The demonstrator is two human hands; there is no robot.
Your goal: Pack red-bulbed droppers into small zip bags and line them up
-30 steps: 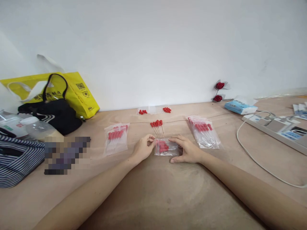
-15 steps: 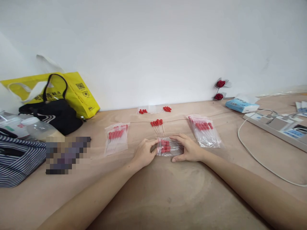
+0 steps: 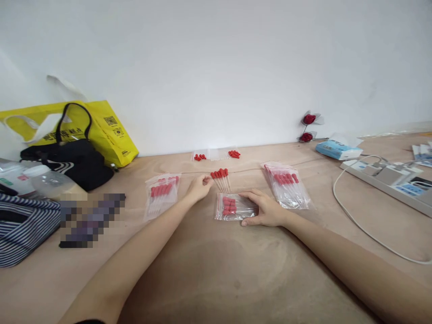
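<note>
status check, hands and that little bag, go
Left hand open, at loose red-tipped sticks. Right hand flat on small zip bag. Nothing between them.

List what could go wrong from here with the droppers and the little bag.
1. The left hand reaches for the loose red-bulbed droppers, which lie close together; it may knock them apart or lift more than one.
2. The right hand rests on only one end of the small clear zip bag; the bag could slide on the smooth wooden table during loading.
3. The droppers look thin, so a hard squeeze might snap one.
</note>
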